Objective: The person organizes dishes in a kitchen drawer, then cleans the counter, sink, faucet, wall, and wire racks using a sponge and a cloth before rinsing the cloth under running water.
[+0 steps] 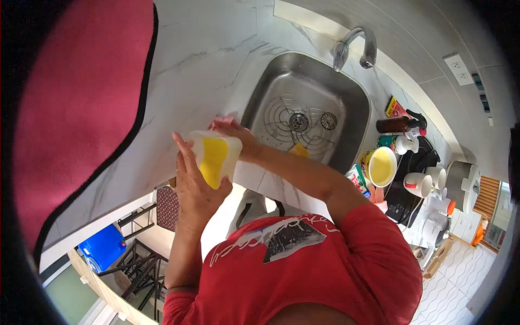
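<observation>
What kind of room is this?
It's most likely a kitchen. You can see a rounded-corner, silver metal sink with a curved, shiny silver faucet, and white, rounded cups standing off to the picture's right.

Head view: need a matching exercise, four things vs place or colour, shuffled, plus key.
Things:
1. pale container
2. pink cloth
3. faucet
4. blue container

Place or colour:
A. silver-coloured
B. lower left of the picture, below the countertop
C. in the left hand
D. at the right hand

Pairs: 1-C, 2-D, 3-A, 4-B
</observation>
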`<state>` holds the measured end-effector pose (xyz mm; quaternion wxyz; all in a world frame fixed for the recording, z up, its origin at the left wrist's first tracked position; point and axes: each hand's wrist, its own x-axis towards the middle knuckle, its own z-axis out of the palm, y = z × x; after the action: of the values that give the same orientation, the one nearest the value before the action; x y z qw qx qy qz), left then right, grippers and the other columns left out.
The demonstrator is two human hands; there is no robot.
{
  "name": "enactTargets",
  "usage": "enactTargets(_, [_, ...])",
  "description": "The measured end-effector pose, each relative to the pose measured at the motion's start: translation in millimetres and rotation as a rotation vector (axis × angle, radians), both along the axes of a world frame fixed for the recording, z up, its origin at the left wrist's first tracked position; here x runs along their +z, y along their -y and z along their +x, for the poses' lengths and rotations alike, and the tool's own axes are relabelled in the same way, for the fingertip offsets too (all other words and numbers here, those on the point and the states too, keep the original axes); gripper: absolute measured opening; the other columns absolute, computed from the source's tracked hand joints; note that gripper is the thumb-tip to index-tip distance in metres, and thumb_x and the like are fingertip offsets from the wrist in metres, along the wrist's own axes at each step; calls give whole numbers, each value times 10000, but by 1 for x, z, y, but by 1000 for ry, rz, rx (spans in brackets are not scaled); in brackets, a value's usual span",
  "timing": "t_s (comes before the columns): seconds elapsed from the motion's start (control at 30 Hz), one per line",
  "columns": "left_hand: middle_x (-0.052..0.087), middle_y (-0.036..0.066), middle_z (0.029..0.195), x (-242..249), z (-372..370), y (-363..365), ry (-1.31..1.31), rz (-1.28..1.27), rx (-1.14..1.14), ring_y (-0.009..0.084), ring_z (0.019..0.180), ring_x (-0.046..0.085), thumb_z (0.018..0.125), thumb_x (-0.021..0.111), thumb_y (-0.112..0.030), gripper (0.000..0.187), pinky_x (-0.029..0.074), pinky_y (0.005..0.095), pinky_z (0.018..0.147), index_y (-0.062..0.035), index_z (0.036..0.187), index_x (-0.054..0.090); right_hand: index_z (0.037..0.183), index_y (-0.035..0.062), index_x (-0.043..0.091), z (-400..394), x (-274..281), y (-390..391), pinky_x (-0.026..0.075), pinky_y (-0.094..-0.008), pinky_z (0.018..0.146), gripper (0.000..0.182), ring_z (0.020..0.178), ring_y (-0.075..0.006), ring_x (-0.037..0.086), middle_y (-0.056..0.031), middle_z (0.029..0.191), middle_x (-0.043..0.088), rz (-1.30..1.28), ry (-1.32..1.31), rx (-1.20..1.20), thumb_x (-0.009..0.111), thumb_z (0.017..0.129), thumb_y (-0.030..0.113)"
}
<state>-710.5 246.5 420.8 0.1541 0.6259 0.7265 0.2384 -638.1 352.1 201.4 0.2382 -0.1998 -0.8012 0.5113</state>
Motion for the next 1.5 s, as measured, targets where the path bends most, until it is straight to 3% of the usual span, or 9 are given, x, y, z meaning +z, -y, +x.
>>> enactTargets(0.07, [406,307,1141,-10,-3,-1,25,-58,-26,442,1031,459,600,661,-123,1067,397,462,895,35,1372,-58,1144,27,449,16,40,-19,313,-421,982,398,1167,-268,405,-134,1170,467,701,316,-203,497,784,190])
enactTargets(0.23, [400,316,1131,-36,-1,-8,35,-97,-63,441,994,454,584,658,-116,1079,386,466,887,32,1372,-64,1026,-16,496,18,6,-101,303,-469,969,315,1069,-349,455,-184,1051,495,970,350,-531,504,776,175])
enactTargets(0.53, [361,304,1180,-71,12,-31,-24,-196,-105,444,1035,431,571,684,-131,1108,369,497,893,31,1373,-63,950,-17,477,52,20,-250,372,-382,858,244,927,-289,491,-178,939,518,547,144,-729,551,720,16])
enactTargets(0.57, [359,304,1186,-71,14,-34,-12,-211,-111,440,1043,430,571,688,-141,1113,370,494,892,29,1374,-64,991,-5,452,50,19,-260,408,-339,787,249,867,-251,515,-152,910,536,145,-292,-832,531,755,13])
enactTargets(0.67, [358,299,1195,-78,13,-37,-44,-212,-128,433,1052,435,573,694,-160,1121,372,489,891,23,1374,-69,1060,-17,413,41,16,-274,425,-322,754,300,847,-248,531,-154,935,547,31,-613,-1046,528,789,40])
enactTargets(0.8, [353,303,1200,-82,11,-41,1,-193,-150,441,1046,438,576,698,-157,1127,370,504,888,21,1370,-81,1205,-64,339,33,6,-251,341,-431,952,427,1147,-352,425,-238,1168,457,559,227,-992,453,803,27])
enactTargets(1.07, [352,286,1214,-92,12,-50,17,-243,-158,426,1070,431,570,704,-142,1129,368,497,898,27,1366,-78,1210,-29,370,63,16,-339,288,-448,995,439,1160,-326,405,-182,1196,445,460,415,-825,469,800,92])
enactTargets(1.23, [346,278,1224,-94,16,-57,-91,-184,-148,423,1066,433,563,701,-152,1096,372,476,904,37,1372,-15,1163,32,461,95,12,-326,346,-408,953,411,1146,-293,426,-115,1173,483,865,843,-946,503,781,177])
enactTargets(1.5, [314,238,1280,-101,5,-49,-193,-225,-43,416,1127,386,569,699,-163,1064,346,509,908,-25,1394,41,1176,-1,437,157,0,-280,361,-420,899,435,1017,-291,460,-137,1080,474,738,986,-1281,481,765,134])
